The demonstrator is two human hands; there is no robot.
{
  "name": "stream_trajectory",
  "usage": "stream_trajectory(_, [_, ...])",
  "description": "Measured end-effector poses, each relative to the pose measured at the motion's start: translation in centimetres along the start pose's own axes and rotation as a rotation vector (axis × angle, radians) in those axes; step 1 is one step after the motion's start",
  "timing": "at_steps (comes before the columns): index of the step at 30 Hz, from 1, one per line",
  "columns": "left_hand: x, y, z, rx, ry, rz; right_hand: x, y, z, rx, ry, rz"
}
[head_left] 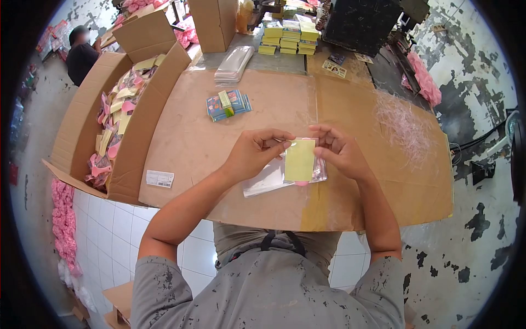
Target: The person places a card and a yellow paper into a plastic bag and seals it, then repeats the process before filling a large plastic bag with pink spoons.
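Note:
A pale yellow card [300, 160] stands over a clear plastic bag [318, 174], and a bit of pink shows beneath its lower edge. My left hand [257, 151] pinches the card's top left corner between thumb and fingers. At the right edge is my right hand [344, 154], its fingers curved and apart, the thumb close to the card; whether it touches the bag I cannot tell. Under the card and my left hand lie flat clear plastic sleeves [266, 180]. Beyond my hands sits a small bundle of blue printed cards [239, 103] with a yellow-green band.
An open carton [156, 88] on the left holds many bagged pink items with yellow cards. Farther back are a stack of clear sleeves [234, 66] and piles of yellow card blocks [287, 39]. Loose pinkish strands [402, 129] lie at right. A person [82, 57] is at far left.

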State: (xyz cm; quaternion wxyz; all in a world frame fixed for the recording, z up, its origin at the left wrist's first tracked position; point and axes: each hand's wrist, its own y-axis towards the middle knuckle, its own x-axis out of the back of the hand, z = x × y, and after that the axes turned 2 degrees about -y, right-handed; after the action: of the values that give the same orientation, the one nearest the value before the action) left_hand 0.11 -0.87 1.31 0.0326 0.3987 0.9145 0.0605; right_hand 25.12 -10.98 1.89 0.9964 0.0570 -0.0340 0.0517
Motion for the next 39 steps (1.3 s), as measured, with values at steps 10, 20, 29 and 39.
stream_trajectory(10, [-0.2,-0.2,-0.2,-0.037,0.047,0.030,-0.8,0.1,-1.6,-0.006,0.102,0.029])
stream_trajectory(20, [6.4,0.0,-3.6,-0.117,-0.036,-0.360,-0.1,0.2,-1.8,0.045,-0.027,-0.096])
stream_trajectory(29, [12.0,-7.4,-2.4,-0.344,-0.046,-0.807,-0.1,-1.1,1.3,-0.031,-0.554,0.026])
stream_trajectory(39, [5.4,-14.5,0.2,0.018,0.946,-0.560,12.2,-8.1,8.9,-0.108,-0.912,-0.121])
